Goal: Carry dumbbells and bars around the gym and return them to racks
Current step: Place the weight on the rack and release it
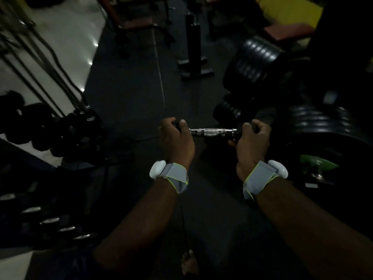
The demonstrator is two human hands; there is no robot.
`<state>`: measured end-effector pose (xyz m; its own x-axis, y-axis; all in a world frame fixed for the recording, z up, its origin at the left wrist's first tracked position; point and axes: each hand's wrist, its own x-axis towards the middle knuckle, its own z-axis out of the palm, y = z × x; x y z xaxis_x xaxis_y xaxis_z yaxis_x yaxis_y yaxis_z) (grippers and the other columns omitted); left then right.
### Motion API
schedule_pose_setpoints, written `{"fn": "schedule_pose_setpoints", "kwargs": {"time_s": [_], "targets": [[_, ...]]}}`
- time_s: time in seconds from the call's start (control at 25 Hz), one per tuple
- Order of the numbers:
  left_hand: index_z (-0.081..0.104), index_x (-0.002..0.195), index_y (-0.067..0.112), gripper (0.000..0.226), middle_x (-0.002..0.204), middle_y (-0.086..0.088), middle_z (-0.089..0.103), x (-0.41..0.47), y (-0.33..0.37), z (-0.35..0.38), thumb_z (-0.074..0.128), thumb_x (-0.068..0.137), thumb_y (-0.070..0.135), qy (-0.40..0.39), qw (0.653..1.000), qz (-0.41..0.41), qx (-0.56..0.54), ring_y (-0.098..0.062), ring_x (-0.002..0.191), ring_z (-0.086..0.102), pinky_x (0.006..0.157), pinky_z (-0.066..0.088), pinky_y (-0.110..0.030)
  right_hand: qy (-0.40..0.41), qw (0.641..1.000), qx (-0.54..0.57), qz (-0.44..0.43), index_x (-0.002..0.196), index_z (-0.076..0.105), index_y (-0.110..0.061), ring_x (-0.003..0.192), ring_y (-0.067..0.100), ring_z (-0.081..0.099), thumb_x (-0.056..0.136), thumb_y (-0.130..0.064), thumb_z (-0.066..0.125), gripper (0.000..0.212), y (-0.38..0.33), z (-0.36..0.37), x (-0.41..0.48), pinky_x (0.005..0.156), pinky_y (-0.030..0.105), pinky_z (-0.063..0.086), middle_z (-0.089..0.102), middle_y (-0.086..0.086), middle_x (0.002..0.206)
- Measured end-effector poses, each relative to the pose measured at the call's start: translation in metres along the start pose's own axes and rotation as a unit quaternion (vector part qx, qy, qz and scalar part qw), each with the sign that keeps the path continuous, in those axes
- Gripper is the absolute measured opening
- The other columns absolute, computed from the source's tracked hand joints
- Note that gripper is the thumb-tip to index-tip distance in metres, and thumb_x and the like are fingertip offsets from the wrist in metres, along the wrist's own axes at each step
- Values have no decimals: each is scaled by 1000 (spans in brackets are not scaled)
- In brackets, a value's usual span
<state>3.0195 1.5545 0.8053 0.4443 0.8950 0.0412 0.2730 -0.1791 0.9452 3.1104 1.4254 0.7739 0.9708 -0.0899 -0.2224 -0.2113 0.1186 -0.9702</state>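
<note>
I hold a dumbbell [214, 132] level in front of me over the dark floor; its knurled chrome handle shows between my hands. My left hand [175, 140] wraps the black left end and my right hand [252, 140] wraps the black right end, so both ends are mostly hidden. Grey wrist straps with white pods sit on both wrists. A dumbbell rack [50, 219] with several chrome-handled dumbbells stands at the lower left. More black dumbbells [66, 128] rest at mid left.
Stacks of big black weight plates [256, 59] crowd the right side, one [327, 138] close to my right hand. Long bars [34, 63] lean at the upper left over pale floor. A black stand [193, 47] and red-padded benches [133, 23] lie ahead. My foot [189, 263] shows below.
</note>
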Motion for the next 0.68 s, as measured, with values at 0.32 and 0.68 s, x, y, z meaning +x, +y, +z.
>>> {"fn": "schedule_pose_setpoints", "kwargs": {"time_s": [0.32, 0.68], "targets": [[57, 124, 12, 27, 113, -1, 58, 197, 42, -41, 59, 102, 26, 90, 995, 29, -25, -13, 98, 61, 85, 47, -19, -120, 992, 27, -38, 122, 58, -31, 89, 19, 68, 97, -27, 57, 25, -50, 221, 65, 54, 22, 55, 53, 15, 135], [61, 117, 15, 18, 121, -11, 56, 397, 79, -69, 60, 101, 24, 328, 944, -13, 3, -19, 99, 54, 85, 42, -23, -351, 936, 30, -14, 123, 60, -37, 96, 25, 72, 92, -38, 60, 31, -96, 487, 132, 67, 35, 62, 61, 8, 126]]}}
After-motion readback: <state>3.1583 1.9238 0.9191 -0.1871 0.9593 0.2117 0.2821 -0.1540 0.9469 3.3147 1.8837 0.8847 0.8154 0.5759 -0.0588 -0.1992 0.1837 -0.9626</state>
